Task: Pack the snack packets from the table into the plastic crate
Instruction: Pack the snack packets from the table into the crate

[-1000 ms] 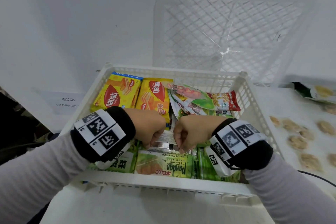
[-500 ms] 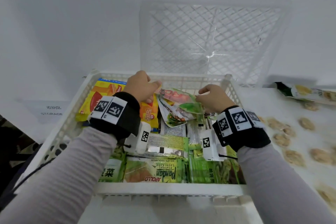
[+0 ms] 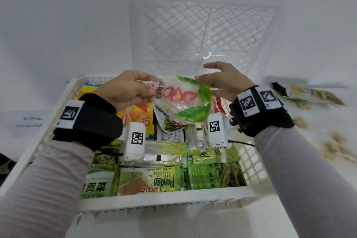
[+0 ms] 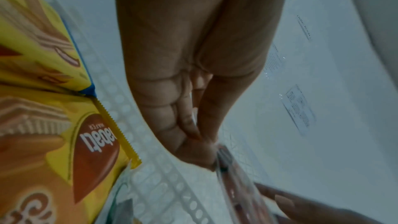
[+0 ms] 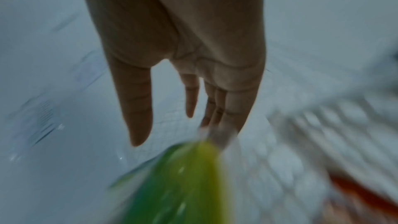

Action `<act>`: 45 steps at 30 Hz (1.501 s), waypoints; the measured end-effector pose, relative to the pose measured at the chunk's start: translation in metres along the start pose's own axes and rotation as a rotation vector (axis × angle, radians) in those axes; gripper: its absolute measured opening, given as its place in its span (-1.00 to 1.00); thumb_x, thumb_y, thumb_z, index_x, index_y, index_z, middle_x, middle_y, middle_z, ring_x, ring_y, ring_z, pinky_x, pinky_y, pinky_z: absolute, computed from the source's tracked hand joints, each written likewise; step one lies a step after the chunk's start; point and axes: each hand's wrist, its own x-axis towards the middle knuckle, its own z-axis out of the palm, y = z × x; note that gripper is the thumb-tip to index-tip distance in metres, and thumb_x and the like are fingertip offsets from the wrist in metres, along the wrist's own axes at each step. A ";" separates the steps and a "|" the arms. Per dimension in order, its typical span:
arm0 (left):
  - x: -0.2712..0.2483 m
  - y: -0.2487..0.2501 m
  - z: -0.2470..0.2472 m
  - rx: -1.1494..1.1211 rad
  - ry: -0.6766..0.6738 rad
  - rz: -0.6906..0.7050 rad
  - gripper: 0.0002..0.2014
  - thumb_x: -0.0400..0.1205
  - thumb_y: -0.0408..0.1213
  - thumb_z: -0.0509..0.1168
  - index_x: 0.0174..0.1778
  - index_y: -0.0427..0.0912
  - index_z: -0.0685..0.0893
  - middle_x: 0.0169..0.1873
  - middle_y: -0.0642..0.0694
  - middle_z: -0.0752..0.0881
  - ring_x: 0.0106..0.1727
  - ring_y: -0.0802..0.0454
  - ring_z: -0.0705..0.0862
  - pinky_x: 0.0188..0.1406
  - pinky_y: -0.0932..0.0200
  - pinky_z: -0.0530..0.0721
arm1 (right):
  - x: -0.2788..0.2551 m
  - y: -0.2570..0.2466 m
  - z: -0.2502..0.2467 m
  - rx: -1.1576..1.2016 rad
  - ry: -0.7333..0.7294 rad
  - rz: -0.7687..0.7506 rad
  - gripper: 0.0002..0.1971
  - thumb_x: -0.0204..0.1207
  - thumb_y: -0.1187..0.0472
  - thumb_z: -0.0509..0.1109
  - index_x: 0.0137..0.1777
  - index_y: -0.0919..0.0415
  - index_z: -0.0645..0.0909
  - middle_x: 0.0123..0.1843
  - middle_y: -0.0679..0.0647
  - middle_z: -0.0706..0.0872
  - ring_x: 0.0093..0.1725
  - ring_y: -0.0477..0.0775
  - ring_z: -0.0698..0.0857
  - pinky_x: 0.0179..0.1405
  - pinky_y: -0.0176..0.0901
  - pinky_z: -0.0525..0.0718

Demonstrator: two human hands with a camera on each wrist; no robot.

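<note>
A green-and-white snack packet (image 3: pixel 183 98) with red heart shapes hangs above the far half of the white plastic crate (image 3: pixel 166 202). My left hand (image 3: pixel 148 91) pinches its left end between thumb and fingers, as the left wrist view shows at the packet edge (image 4: pixel 232 176). My right hand (image 3: pixel 216 79) is at the packet's right end with straight, spread fingers. In the blurred right wrist view its fingertips (image 5: pixel 206 125) meet the packet's green end (image 5: pixel 178 185). Yellow wafer packets (image 3: pixel 135 112) and green Pandan cake packets (image 3: pixel 152 179) fill the crate below.
A second white lattice crate (image 3: pixel 204 31) leans upright against the wall behind. Another snack packet (image 3: pixel 301 91) lies on the patterned table at the right. A paper storage label (image 3: pixel 29 121) sits to the left of the crate.
Both hands moved from the crate's near middle to its far side and rose. The left hand lifted the heart-print packet; the right hand's fingers straightened at its other end.
</note>
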 end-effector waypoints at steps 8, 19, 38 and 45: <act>-0.011 -0.002 0.046 0.120 -0.078 0.172 -0.85 0.56 -0.55 0.34 -0.04 -0.26 0.70 -0.36 -0.11 0.78 -0.31 0.07 0.74 -0.19 0.23 0.72 | -0.047 -0.057 -0.003 -0.879 -0.480 -0.096 -0.39 0.49 0.54 0.28 0.47 0.02 0.38 0.06 0.01 0.74 0.00 0.01 0.72 -0.10 -0.27 0.63; -0.027 -0.034 0.104 0.547 -0.393 0.229 -0.75 0.60 -0.43 0.33 0.14 -0.17 0.46 0.05 -0.16 0.64 -0.13 -0.03 0.72 -0.11 0.12 0.72 | -0.081 -0.011 -0.002 -1.285 -0.564 0.189 -0.33 0.53 0.53 0.30 0.60 0.21 0.20 0.23 0.34 0.62 0.07 0.33 0.72 -0.25 -0.05 0.75; -0.044 -0.050 0.114 1.376 -0.922 0.382 -0.40 0.65 -0.22 0.25 0.60 0.17 0.23 0.61 -0.04 0.18 0.55 -0.05 0.31 0.52 -0.03 0.33 | -0.065 0.020 0.026 -1.858 -0.853 0.184 -0.42 0.42 0.09 0.54 0.40 0.26 0.49 0.29 0.15 0.65 0.26 0.10 0.64 0.17 -0.23 0.58; -0.049 -0.046 0.118 1.534 -1.062 0.299 -0.38 0.67 -0.39 0.11 0.55 0.35 0.25 0.64 -0.24 -0.21 0.63 -0.21 0.10 0.58 -0.05 0.25 | -0.059 0.027 0.028 -1.775 -0.913 0.315 -0.48 0.48 0.26 0.47 0.42 0.36 0.44 0.18 0.17 0.60 0.08 0.09 0.61 -0.23 -0.30 0.56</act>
